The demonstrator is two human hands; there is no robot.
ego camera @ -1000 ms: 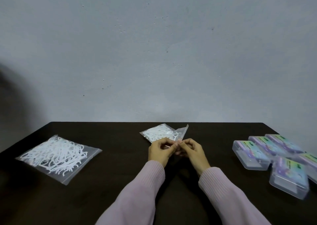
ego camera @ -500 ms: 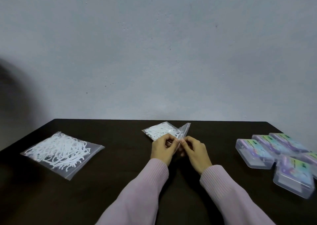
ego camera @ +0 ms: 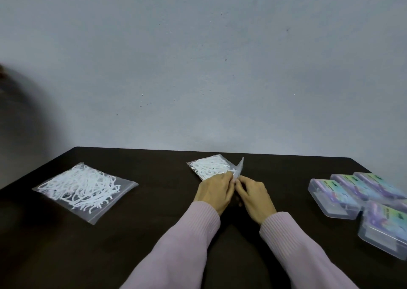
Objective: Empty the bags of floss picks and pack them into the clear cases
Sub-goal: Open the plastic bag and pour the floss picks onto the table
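The dark table (ego camera: 154,233) is the landmark for everything here. At its left end lies the larger bag of floss picks (ego camera: 84,188), flat, untouched and apparently sealed. At the table's right end is a cluster of clear cases (ego camera: 343,197) with coloured labels; all look closed, and none is packed yet as far as can be seen. Near the table's far edge, at its middle, sits the smaller bag (ego camera: 210,167), full of white picks, with one corner of its mouth lifted off the surface.

Both hands meet at that raised corner. The left hand (ego camera: 214,189) and the right hand (ego camera: 253,195) are close together, fingers curled, each apparently pinching one side of the bag's opening; the exact contact is hidden behind the knuckles.

The step in hand looks like pulling the zip seal apart. To do it well, each hand should grip a separate lip of the film and peel outward along the seal, keeping the bag's body low on the table so the picks do not spill in a scatter when it gives.

Nothing stands between the hands and the cases. The thin, slippery film and the loose, tangled picks are the likely nuisances.
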